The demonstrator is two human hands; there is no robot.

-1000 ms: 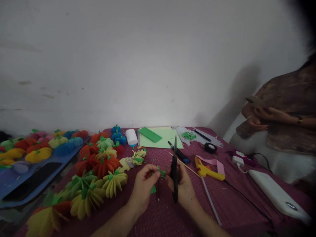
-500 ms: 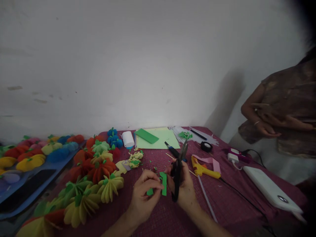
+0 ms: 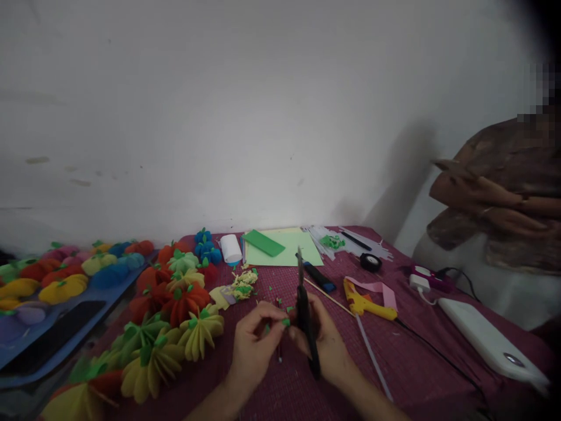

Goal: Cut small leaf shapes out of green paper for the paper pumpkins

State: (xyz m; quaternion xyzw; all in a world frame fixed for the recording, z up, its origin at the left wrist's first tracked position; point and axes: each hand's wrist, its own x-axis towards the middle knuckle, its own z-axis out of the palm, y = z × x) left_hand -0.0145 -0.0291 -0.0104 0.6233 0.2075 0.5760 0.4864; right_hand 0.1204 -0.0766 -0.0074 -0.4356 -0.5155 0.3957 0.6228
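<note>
Between the thumb and index finger of my left hand (image 3: 253, 340) a small green paper piece (image 3: 286, 322) is pinched. Another bit of green shows behind those fingers, mostly hidden. My right hand (image 3: 329, 345) is closed round the black handles of a pair of scissors (image 3: 302, 307), whose blades point up and away from me. The fingertips of both hands are close together above the maroon tablecloth (image 3: 272, 397). Small green scraps (image 3: 289, 309) lie just beyond them.
Colourful paper pumpkins (image 3: 186, 301) crowd the left, some on a blue tray (image 3: 111, 301). Behind are paper sheets (image 3: 302, 248) with a green strip (image 3: 264, 242) and a cutter (image 3: 318, 275). Rightward lie a yellow glue gun (image 3: 370, 307) and white power bank (image 3: 482, 339). A person (image 3: 508, 193) stands right.
The upright green strip between my hands is no longer visible; a small green piece shows at my left fingertips. The scissors have swung left, more upright. The other person's arms have shifted.
</note>
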